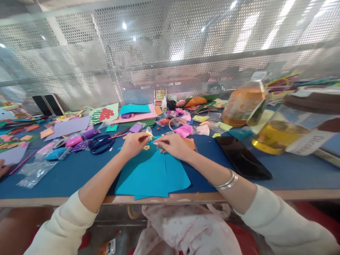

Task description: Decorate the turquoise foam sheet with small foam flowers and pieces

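My left hand [135, 144] is closed in a pinch above the far end of a bright blue paper sheet [148, 173]. A small pale yellow piece [151, 136], which looks like soft clay, shows at its fingertips. Close by on the right, my right hand [172, 146] also pinches; what lies between its fingers is too small to make out. Just under the left fingertips, a small flower shape [146, 147] in pink and yellow lies on the blue paper. The sheets overlap near the table's front edge.
Left of my hands lie dark blue scissors [101, 143] and bagged clay packets [74, 141]. On the right are a black phone [241, 157], a bottle of orange drink [244, 101] and a jar of yellow liquid [281, 136]. Another person's hand [3, 168] shows at the left edge.
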Available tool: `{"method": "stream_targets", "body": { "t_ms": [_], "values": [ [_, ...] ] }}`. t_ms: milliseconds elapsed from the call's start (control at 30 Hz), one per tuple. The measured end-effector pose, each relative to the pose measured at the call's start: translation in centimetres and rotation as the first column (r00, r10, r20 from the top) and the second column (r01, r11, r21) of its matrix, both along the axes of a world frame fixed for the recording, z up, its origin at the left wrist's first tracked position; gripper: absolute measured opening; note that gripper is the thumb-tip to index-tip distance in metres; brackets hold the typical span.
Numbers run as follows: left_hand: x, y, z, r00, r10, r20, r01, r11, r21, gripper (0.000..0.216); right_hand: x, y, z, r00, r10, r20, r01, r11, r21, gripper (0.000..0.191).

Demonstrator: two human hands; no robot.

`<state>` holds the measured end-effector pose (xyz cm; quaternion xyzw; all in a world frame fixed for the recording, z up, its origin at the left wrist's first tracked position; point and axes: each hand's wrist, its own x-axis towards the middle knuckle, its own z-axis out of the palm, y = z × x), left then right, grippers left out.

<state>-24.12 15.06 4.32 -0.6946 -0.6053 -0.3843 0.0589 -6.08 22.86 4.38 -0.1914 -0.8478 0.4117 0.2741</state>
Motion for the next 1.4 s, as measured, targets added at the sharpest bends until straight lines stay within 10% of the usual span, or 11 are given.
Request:
{"method": "stream_targets", "body": {
  "t_ms": [567, 1400],
  "values": [
    [0.7, -0.1, -0.1, 0.997, -0.078, 0.002, 0.077, 0.996, 0.042, 0.019, 0.3, -0.2, 1.4, 0.983, -0.164, 0.084, 0.141, 0.963, 0.231, 0.030],
    [1.0, -0.4, 0.3, 0.977, -0.048, -0.209, 0.093, 0.973, 0.211, 0.019, 0.7, -0.2, 0.8, 0.947, -0.035, 0.321, -0.104, 0.908, 0.405, 0.036]
  ]
}}
